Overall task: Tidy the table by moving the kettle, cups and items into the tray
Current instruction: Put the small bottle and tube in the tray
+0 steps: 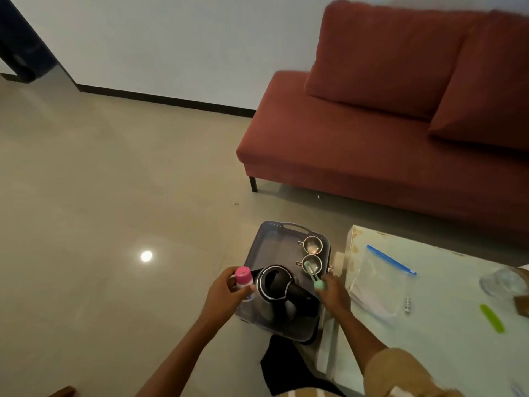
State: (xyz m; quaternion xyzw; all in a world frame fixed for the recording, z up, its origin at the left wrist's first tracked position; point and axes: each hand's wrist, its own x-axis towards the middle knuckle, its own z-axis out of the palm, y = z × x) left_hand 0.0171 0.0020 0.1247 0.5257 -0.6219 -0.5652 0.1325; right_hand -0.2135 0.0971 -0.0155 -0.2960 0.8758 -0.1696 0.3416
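Observation:
A grey tray sits to the left of the table. In it stand a black kettle near the front and two small metal cups along its right side. My left hand grips a small bottle with a pink cap over the tray's left edge. My right hand pinches a pale green utensil whose tip reaches into the nearer cup.
The glass table at right carries a clear zip bag with a blue seal, a green stick, a small dark item and a glass object. A red sofa stands behind. Dark cloth lies below the tray.

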